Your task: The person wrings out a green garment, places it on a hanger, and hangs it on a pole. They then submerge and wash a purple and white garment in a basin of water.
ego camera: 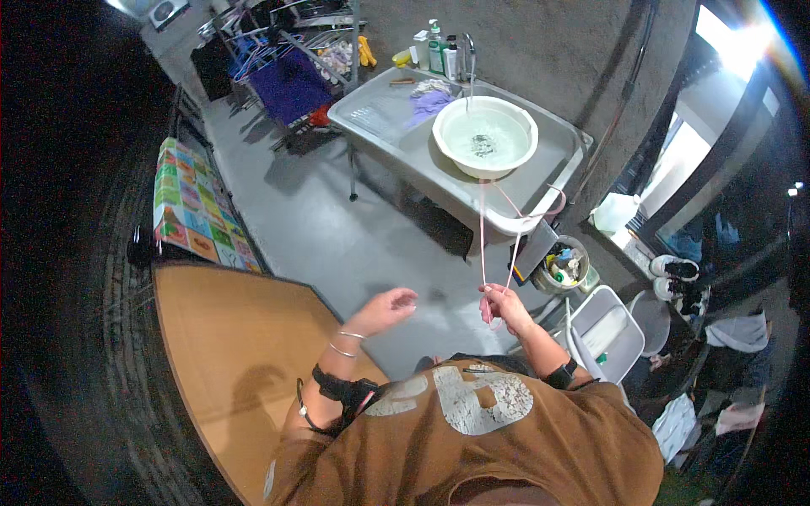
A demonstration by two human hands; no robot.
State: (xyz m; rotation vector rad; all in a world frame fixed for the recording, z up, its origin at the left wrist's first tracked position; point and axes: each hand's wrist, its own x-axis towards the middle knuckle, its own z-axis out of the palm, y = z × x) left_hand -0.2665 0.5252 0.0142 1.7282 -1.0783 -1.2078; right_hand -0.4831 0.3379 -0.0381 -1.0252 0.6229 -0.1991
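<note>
My right hand [504,308] grips a thin pink cord [483,237]. Two strands run from it up to the sink's front edge, and a loop hangs below my fingers. Near the sink corner the cord curls over the rim. My left hand [387,310] hovers to the left, loosely curved, with nothing in it. Ahead, a white basin [446,155] stands in the grey sink [417,152] and holds water. From the curved metal faucet [469,54] a stream falls into the basin. Purple gloves or cloth [430,106] lie on the sink's left side.
Bottles [436,50] line the sink's back edge. At left are a wooden tabletop [240,329] and a patterned cloth [196,209]. A rack with hangers and purple fabric [291,88] stands beyond. A bin with rubbish [565,265], a grey plastic tub [623,316] and shoes [674,269] stand at right.
</note>
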